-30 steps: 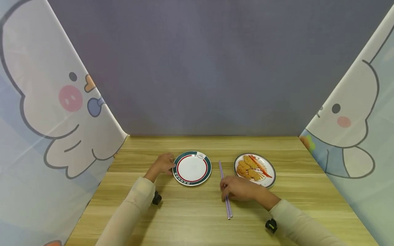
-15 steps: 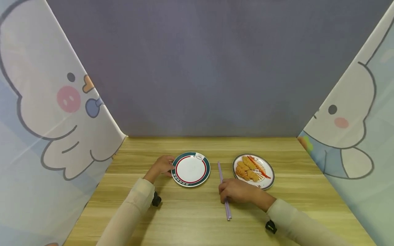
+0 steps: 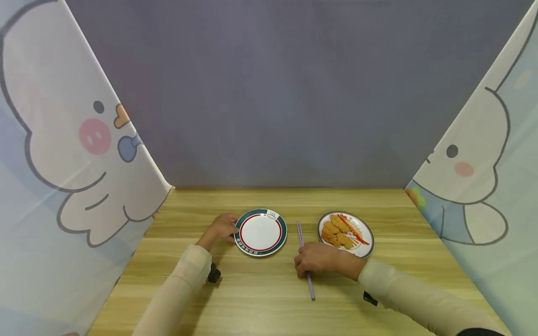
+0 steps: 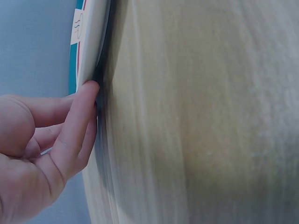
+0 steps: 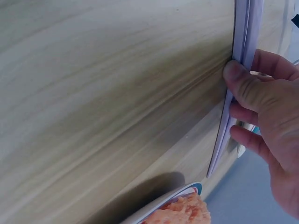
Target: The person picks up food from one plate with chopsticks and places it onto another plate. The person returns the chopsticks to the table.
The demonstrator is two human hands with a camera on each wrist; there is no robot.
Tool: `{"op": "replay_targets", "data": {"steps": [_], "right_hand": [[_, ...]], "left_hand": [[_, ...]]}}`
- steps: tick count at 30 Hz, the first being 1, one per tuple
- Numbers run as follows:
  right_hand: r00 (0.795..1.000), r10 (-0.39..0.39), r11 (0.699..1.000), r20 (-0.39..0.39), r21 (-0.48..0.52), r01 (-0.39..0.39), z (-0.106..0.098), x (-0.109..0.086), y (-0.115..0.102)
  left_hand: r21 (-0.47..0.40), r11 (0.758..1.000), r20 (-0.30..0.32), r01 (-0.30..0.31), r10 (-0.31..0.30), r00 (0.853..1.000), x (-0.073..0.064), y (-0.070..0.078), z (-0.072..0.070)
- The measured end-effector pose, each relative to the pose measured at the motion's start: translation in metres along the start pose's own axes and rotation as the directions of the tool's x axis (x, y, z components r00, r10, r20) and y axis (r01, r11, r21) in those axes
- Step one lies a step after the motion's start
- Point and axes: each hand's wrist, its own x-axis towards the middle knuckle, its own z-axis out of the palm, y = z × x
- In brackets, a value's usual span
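Note:
At the left edge of a white plate (image 3: pixel 260 232) with a green band and red ring, my left hand (image 3: pixel 224 227) pinches the rim. In the left wrist view the thumb lies at the upper side and the fingertips (image 4: pixel 90 88) reach under the rim. My right hand (image 3: pixel 317 259) holds a pair of light purple chopsticks (image 3: pixel 311 288) near their middle. The right wrist view shows the thumb on the near side of the chopsticks (image 5: pixel 241 28), the fingers behind them. The two sticks lie side by side.
Right of the chopsticks, a second plate (image 3: pixel 362 250) carries golden fried pieces (image 3: pixel 334 230) and long red strips (image 3: pixel 354 227). A grey panel (image 3: pixel 269 93) rises behind the wooden table (image 3: pixel 260 303), with cartoon-printed sheets (image 3: pixel 88 196) on both sides.
The right hand's fingers have drawn the chopsticks together and shifted slightly left. The left hand's fingers have come closer onto the plate rim. Both plates stay about where they were.

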Motion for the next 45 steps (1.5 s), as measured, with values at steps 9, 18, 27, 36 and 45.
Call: {"op": "replay_targets", "data": {"steps": [9, 18, 27, 36, 45], "right_hand": [[0.999, -0.010, 0.998, -0.037, -0.055, 0.008, 0.001, -0.007, 0.000], [0.992, -0.070, 0.988, -0.104, -0.142, 0.054, 0.008, -0.016, -0.007], [0.965, -0.012, 0.982, -0.264, -0.183, -0.037, -0.003, -0.018, -0.010], [0.904, 0.029, 0.987, -0.426, -0.134, -0.094, -0.032, -0.017, 0.009], [0.872, 0.242, 0.968, -0.425, 0.162, -0.190, -0.062, -0.023, 0.021]], "left_hand": [[0.013, 1.000, -0.006, -0.002, 0.002, 1.000, 0.000, 0.006, -0.001], [0.006, 1.000, 0.006, 0.008, -0.008, 1.000, -0.003, -0.004, 0.005], [-0.025, 1.000, -0.007, 0.001, -0.001, 1.000, -0.001, -0.006, 0.006], [-0.026, 1.000, -0.012, 0.012, -0.012, 1.000, -0.002, -0.003, 0.002], [-0.027, 0.999, -0.002, 0.022, -0.023, 1.000, -0.002, 0.001, 0.002]]}}
